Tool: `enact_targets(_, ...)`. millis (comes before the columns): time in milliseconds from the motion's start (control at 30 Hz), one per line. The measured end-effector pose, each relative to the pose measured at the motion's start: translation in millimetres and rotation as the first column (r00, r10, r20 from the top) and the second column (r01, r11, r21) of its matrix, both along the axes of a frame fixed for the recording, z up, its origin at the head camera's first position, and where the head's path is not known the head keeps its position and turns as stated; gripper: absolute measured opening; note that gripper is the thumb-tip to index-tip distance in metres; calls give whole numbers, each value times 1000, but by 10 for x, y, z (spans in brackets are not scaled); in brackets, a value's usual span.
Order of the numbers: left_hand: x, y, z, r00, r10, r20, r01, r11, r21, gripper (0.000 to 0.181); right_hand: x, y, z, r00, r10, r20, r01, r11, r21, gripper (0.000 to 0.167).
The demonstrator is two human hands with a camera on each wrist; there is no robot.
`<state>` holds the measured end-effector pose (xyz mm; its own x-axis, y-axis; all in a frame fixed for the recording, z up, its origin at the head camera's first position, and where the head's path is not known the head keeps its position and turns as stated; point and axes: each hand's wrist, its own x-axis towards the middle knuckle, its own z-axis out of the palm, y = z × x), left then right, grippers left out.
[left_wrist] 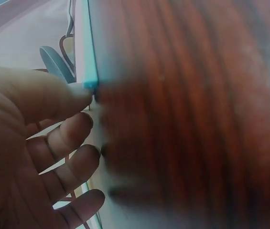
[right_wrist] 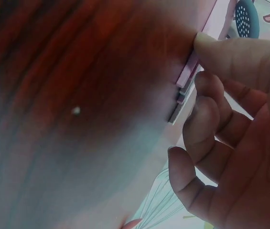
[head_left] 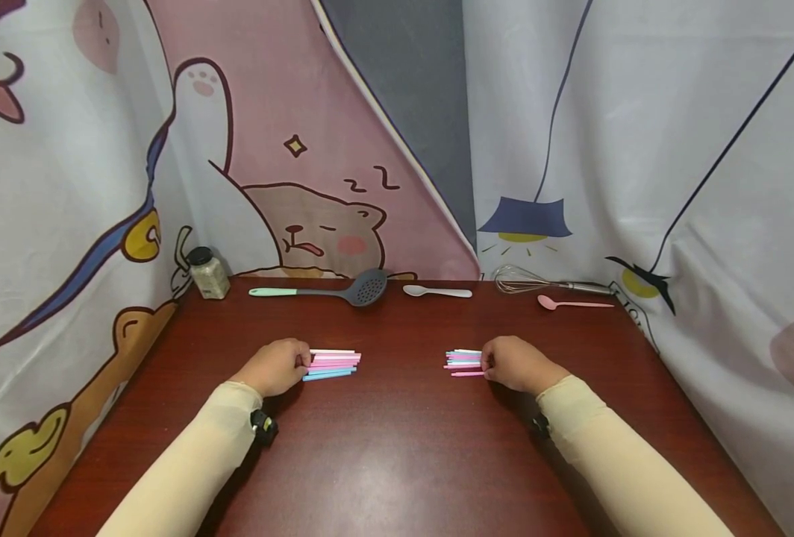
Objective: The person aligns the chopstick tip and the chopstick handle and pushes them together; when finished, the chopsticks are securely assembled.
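- Behind everything, my head view showed a printed cloth (head_left: 263, 89) with a sleeping bear, rising at the rear and sides of the counter.
- The dark red-brown counter (head_left: 397, 447) spread across most of the lower part of that view.
- A pale yellow sleeve (head_left: 189, 455) covered the left arm, with another on the right arm.
- The left hand (head_left: 274, 367) was at the outer ends of the left sticks (head_left: 334, 363); up close I saw its thumb touching a blue one, the other fingers loosely bent. I could not tell whether it gripped any.
- The right hand (head_left: 519, 365) was at the outer ends of the right sticks (head_left: 463, 359), its thumb against a pink one. Whether it pinched them, I could not tell.
- Along the rear edge I had a grey skimmer (head_left: 368, 289) with a mint handle, then a wire whisk (head_left: 558, 283) farther right.
- A black-lidded jar (head_left: 213, 280) was at the far left corner.
- A pink spoon (head_left: 574, 303) lay just before the whisk, and a white spoon (head_left: 437, 291) between skimmer and whisk.
- Smallest were the sticks themselves, white, pink and blue, in two groups well apart on the counter.
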<state>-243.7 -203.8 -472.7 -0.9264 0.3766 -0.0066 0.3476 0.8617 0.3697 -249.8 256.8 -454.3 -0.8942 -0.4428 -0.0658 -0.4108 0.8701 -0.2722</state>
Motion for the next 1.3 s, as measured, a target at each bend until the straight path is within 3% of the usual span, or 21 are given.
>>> enact_targets(233, 3, -13, 11, 1000, 3, 4, -3, 1000, -1, 8, -2, 8, -31, 1000, 24, -20, -24, 999, 25, 16)
enact_targets(467, 26, -68, 42, 1000, 4, 15, -6, 994, 109, 11, 4, 15, -9, 999, 37, -27, -37, 999, -18, 13)
enact_targets(600, 31, -89, 34, 999, 31, 39, -39, 974, 222, 11, 28, 2, 33, 1000, 17, 15, -15, 996, -86, 13)
enact_targets(733, 31, -101, 14, 998, 38, 40, -50, 938, 343, 11, 67, 6, 47, 999, 4, 41, 4, 983, -182, 11)
enact_targets(900, 57, -95, 5, 997, 61, 53, -79, 872, 484, 14, 141, 2, 68, 998, -26, 51, 41, 943, -331, 8)
enact_targets(1067, 103, -22, 58, 997, 55, 45, -71, 786, 615, 13, 245, -47, 162, 996, -71, 53, 88, 870, -485, 5)
enact_targets(1200, 149, 103, 121, 999, 38, 16, -38, 701, 712, 12, 317, -108, 236, 991, -108, 78, 133, 769, -626, 4)
enact_targets(1300, 215, 219, 189, 1000, 21, -4, -10, 621, 784, 11, 375, -157, 297, 986, -112, 121, 164, 679, -715, 6)
